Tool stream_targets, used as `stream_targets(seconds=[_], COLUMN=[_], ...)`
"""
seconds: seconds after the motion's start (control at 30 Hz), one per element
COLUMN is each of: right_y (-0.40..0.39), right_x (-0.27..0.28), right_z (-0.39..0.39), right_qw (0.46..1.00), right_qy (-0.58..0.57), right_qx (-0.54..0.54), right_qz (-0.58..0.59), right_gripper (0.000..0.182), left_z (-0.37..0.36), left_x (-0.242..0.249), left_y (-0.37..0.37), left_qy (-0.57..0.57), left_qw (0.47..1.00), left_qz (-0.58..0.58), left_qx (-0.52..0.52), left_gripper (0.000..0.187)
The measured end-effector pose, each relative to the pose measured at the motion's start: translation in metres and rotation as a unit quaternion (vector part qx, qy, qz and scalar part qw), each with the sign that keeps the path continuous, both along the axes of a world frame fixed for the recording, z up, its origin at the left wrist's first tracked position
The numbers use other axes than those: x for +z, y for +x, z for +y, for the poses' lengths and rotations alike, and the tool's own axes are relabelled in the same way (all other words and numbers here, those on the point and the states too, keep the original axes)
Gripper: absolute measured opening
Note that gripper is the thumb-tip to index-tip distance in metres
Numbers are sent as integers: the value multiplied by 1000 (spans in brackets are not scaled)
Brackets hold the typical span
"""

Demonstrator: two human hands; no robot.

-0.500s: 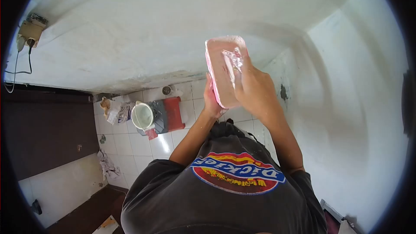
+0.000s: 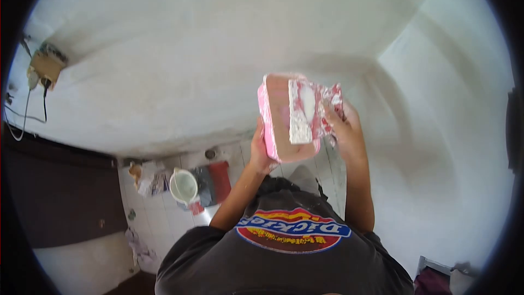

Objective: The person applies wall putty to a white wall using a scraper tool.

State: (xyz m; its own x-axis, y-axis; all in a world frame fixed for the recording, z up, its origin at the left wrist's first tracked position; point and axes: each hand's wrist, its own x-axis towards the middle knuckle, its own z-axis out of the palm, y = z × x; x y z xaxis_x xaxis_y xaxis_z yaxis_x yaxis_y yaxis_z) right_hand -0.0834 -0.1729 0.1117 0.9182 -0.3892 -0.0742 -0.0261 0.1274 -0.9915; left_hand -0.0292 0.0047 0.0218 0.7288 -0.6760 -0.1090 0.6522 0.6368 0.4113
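My left hand [image 2: 260,150] is wrapped around the left side of a pink plastic tub [image 2: 266,123], which is held up in front of my chest. Beige residue coats the inside of the tub, with white smears along its rim. In my right hand [image 2: 349,134] is a putty scraper [image 2: 322,114], red under a crust of white putty. Its wide blade lies over the tub's opening and carries a smooth white dab of putty. The blade hides the right part of the tub.
A whitish wall [image 2: 207,49] rises ahead, meeting another at the right corner. On the tiled floor, a white bucket [image 2: 184,186] stands by a grey and red step stool [image 2: 219,182], near a plastic bag [image 2: 153,179]. A power socket with plugs [image 2: 46,68] hangs at upper left.
The right hand has drawn the scraper from inside the tub toward its right side and turned the blade face up, showing the putty. The tub appears lower in view.
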Motion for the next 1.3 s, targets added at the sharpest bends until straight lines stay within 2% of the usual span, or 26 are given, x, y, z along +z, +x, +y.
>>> stream_targets(seconds=[0.03, 0.1, 0.13, 0.2, 0.23, 0.3, 0.37, 0.43, 0.5, 0.57, 0.63, 0.67, 0.73, 0.8, 0.83, 0.87, 0.9, 1.0, 1.07, 1.1, 1.2, 1.23, 1.27, 1.3], right_y=[-3, -2, 0, 7, 8, 14, 19, 22, 30, 41, 69, 85, 117, 151, 170, 182, 196, 197, 181, 183, 176, 179, 190, 199], right_x=[0, -6, -1, 14, 29, 85, 145, 200, 254, 305, 338, 354, 373, 368, 355, 337, 317, 274, 266, 279, 346, 372, 388, 400], right_z=[0, -3, -8, -21, -35, -57, -80, -109, -133, -146, -181, -200, -230, -241, -244, -236, -231, -200, -180, -170, -168, -169, -174, -175], right_qw=[998, 989, 989, 975, 976, 955, 921, 857, 768, 695, 587, 584, 405, 455, 485, 496, 460, 462, 527, 543, 541, 511, 513, 474], right_qy=[59, 138, 126, 184, 172, 101, -45, -211, -340, -442, -528, -527, -635, -666, -687, -698, -710, -706, -696, -659, -641, -646, -644, -665], right_qx=[-19, -37, -44, -48, -72, -136, -209, -267, -362, -408, -428, -427, -430, -435, -446, -424, -433, -409, -347, -348, -388, -411, -411, -413], right_qz=[24, -32, -63, -117, -109, -242, -326, -386, -405, -392, -441, -446, -498, -401, -306, -294, -311, -347, -344, -387, -384, -390, -391, -404], right_gripper=[26, 29, 29, 33, 34, 35, 37, 33, 21, 22, 22, 22, 21, 21, 21, 23, 24, 27, 29, 31, 30, 28, 28, 27], left_z=[2, 1, 0, -2, -2, -7, -13, -15, -19, -28, -39, -47, -62, -72, -75, -75, -76, -82, -81, -73, -59, -59, -59, -59], left_x=[2, 4, 4, 8, 14, 24, 29, 36, 42, 49, 47, 44, 41, 41, 37, 28, 25, 28, 19, 19, 18, 22, 28, 31], left_y=[1, 6, 8, 9, 12, 15, 17, 14, 12, 11, 7, 4, 0, -3, -4, -2, 0, 1, 4, 9, 11, 10, 9, 8], left_qy=[22, 55, 66, 31, 15, -10, -31, -36, -28, -37, -46, -46, -49, -54, -58, -37, -15, -50, -39, -34, -61, -60, -39, -18], left_qw=[1000, 998, 997, 999, 1000, 1000, 999, 998, 998, 998, 997, 997, 997, 996, 996, 995, 994, 994, 993, 992, 994, 994, 994, 994], left_qz=[1, -16, -30, -14, -11, -27, -27, -43, -48, -55, -55, -52, -54, -26, -30, -44, -53, -18, -16, -22, -5, -6, -11, -17], left_qx=[4, 15, 22, 18, 8, -11, 1, -6, 3, 8, 18, 27, 41, 61, 65, 80, 95, 100, 113, 121, 85, 87, 98, 109], left_gripper=[62, 61, 61, 59, 58, 57, 58, 58, 60, 58, 55, 56, 57, 58, 58, 60, 63, 62, 61, 60, 58, 58, 58, 58])
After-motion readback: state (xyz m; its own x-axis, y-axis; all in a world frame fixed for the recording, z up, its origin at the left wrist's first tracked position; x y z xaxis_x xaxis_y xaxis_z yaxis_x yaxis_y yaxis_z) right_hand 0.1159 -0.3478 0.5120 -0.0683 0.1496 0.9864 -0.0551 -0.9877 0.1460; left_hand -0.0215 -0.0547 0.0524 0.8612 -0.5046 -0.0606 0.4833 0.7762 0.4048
